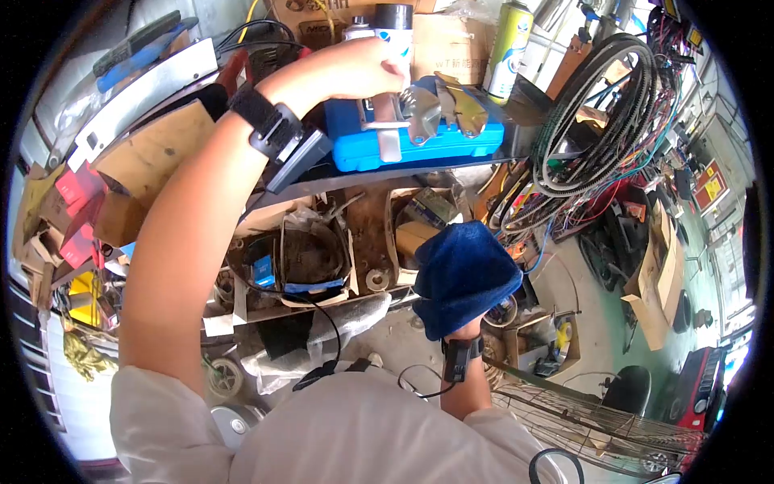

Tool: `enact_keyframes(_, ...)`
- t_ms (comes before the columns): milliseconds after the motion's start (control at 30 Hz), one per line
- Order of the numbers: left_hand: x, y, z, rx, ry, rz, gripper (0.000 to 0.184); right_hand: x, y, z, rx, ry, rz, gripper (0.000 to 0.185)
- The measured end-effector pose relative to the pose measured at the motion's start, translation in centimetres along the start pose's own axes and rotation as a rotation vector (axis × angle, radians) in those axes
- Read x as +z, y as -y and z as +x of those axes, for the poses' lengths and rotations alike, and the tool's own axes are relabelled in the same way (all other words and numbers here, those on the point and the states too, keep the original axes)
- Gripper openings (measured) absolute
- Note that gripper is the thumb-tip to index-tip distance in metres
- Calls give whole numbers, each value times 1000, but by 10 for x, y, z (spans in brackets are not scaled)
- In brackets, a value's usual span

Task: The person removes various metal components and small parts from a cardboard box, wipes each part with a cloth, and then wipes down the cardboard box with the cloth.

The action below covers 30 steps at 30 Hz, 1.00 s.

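My left hand (377, 68) reaches over a blue plastic case (359, 152) on the shelf, beside a spray can with a black cap (393, 39). Its fingers are curled together, and what they grip, if anything, is hidden. Just below it on the case is a metal piece with a brownish part (387, 121). Next to that, a round silver metal plate (422, 114) and a gold-coloured metal plate (463, 106) lean on the case. My right hand (466, 329) is closed around a dark blue cloth (468, 274), which covers most of it.
A yellow-green spray can (508, 52) stands at the shelf's right. Coiled black belts (601, 113) hang beyond it with loose wires. Below are cardboard boxes of parts (310, 250). A wire rack (588, 411) is at lower right, and a cardboard sheet (157, 161) at left.
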<state>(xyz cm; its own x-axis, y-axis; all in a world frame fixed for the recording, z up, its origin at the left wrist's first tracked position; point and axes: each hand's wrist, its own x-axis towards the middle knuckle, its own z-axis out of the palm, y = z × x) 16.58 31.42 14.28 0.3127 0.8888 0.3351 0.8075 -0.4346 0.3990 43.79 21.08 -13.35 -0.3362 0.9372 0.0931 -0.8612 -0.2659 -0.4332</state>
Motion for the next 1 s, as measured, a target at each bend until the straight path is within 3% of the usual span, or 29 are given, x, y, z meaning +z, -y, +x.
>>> enact_keyframes(67,-3,-2,2,7,38,52,21,0,-5,2,40,-21,131,58)
enact_keyframes(200,-4,-7,7,55,69,167,20,15,-15,5,43,-97,-33,59)
enact_keyframes(300,-3,-10,15,36,143,149,19,29,-17,1,81,-143,30,61)
enact_keyframes(400,-11,-24,11,7,193,99,21,17,-19,0,135,-55,164,71)
enact_keyframes(500,-8,-18,15,56,134,108,23,9,-22,0,119,122,138,70)
enact_keyframes(600,-5,-16,14,72,129,69,22,19,-17,-4,154,92,119,68)
enact_keyframes(667,-1,-15,15,77,138,54,21,25,-22,-2,52,-84,30,67)
enact_keyframes(700,-1,-17,14,94,98,60,21,27,-24,-3,0,-174,-14,67)
enact_keyframes(767,-3,-20,10,123,14,70,21,29,-25,-8,-53,-142,-162,66)
enact_keyframes(867,-6,-24,-5,174,-217,-163,24,19,-26,-5,-56,-37,-291,59)
enact_keyframes(933,-25,-60,-76,89,-365,-421,26,14,-30,-15,35,-17,-181,58)
enact_keyframes(1000,-34,-82,-138,122,-563,-477,22,21,-31,-16,134,-15,75,59)
